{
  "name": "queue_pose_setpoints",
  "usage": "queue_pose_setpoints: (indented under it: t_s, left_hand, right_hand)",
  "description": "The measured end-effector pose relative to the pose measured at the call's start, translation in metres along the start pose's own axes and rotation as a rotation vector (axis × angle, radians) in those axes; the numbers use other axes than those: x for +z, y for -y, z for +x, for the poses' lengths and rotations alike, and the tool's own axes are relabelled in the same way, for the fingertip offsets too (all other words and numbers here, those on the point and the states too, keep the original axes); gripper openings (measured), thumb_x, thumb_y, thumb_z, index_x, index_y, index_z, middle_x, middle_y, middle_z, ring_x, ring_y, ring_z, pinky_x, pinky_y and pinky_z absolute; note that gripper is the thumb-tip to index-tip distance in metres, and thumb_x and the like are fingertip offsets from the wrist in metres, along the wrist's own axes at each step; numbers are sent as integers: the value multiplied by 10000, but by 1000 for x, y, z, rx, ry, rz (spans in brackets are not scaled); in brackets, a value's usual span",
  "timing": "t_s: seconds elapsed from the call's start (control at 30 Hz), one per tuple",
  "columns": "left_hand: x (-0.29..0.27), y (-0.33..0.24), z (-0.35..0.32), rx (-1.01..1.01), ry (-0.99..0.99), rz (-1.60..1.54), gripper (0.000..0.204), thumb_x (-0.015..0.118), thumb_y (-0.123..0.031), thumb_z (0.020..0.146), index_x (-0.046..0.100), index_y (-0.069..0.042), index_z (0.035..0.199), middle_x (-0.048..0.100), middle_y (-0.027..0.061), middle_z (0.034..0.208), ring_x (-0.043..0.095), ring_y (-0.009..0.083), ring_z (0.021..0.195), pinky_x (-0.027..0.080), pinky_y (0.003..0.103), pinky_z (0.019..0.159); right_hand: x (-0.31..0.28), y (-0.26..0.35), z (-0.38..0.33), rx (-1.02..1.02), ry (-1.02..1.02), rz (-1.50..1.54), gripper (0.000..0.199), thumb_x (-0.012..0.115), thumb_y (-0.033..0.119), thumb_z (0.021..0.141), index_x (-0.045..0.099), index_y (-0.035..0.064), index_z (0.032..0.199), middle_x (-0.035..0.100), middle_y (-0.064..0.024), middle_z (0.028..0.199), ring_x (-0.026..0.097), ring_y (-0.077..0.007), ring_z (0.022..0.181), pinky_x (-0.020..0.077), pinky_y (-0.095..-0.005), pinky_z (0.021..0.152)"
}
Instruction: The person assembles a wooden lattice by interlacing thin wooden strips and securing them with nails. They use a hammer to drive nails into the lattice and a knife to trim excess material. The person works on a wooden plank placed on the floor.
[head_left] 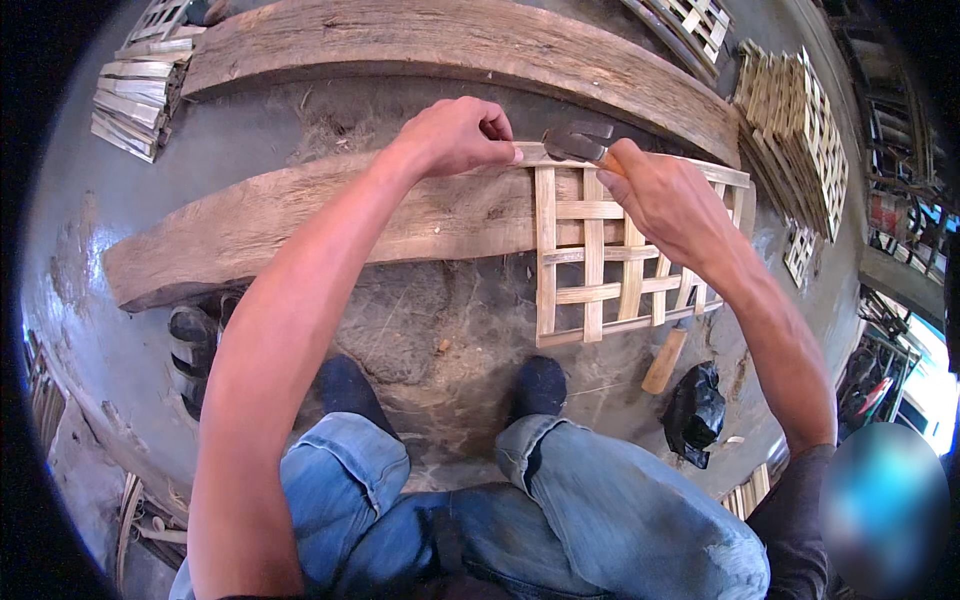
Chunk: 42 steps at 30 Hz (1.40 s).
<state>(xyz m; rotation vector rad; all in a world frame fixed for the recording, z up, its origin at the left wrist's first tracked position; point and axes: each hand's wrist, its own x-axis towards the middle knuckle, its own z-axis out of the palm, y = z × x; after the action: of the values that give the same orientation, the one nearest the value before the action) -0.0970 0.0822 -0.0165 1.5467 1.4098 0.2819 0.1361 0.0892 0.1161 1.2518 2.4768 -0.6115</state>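
My right hand (668, 205) grips a hammer (578, 142) by its wooden handle. The dark metal head hovers at the top edge of a woven bamboo panel (593, 265). That panel is an open lattice of pale flat strips, its upper part lying over a curved wooden beam (330, 215). At the panel's upper left corner my left hand (455, 138) is closed, thumb and forefinger pinched close to the frame strip. Whatever sits between those fingertips is too small to make out. Below the panel lies a tool with a wooden handle (665, 360), its other end partly hidden by the lattice.
A second thick beam (450, 40) arches across the far side. Stacked woven panels (795, 135) stand at far right, and bundled strips (140, 95) at far left. A black plastic bag (693, 415) lies near my right knee; dark sandals (192, 345) rest beside the beam's left end.
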Motion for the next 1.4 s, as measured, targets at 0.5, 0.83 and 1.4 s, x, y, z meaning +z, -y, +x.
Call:
queue_pose_setpoints:
  t_s: [0.5, 0.83, 1.4]
  left_hand:
    - [-1, 3, -1, 1, -47, 38, 368, 732, -446, 768, 727, -159, 999, 733, 42, 990, 683, 232, 952, 523, 390, 849]
    - [-4, -5, 3, -41, -14, 49, 397, 738, -449, 751, 724, -147, 1007, 732, 43, 986, 683, 219, 931, 527, 383, 836]
    - [0, 12, 9, 33, -54, 21, 381, 779, -375, 764, 703, -65, 972, 710, 75, 889, 656, 179, 784, 521, 339, 710]
  right_hand:
    - [8, 10, 8, -8, -121, 23, 290, 493, 269, 1002, 502, -16, 953, 626, -264, 735, 627, -460, 746, 482, -531, 654]
    - [44, -7, 0, 119, -168, 152, 279, 502, 231, 1002, 478, -41, 949, 619, -284, 748, 613, -482, 740, 454, -536, 631]
    - [45, 7, 5, 131, -252, 221, 298, 501, 254, 988, 500, -41, 943, 607, -304, 703, 601, -504, 722, 460, -578, 658]
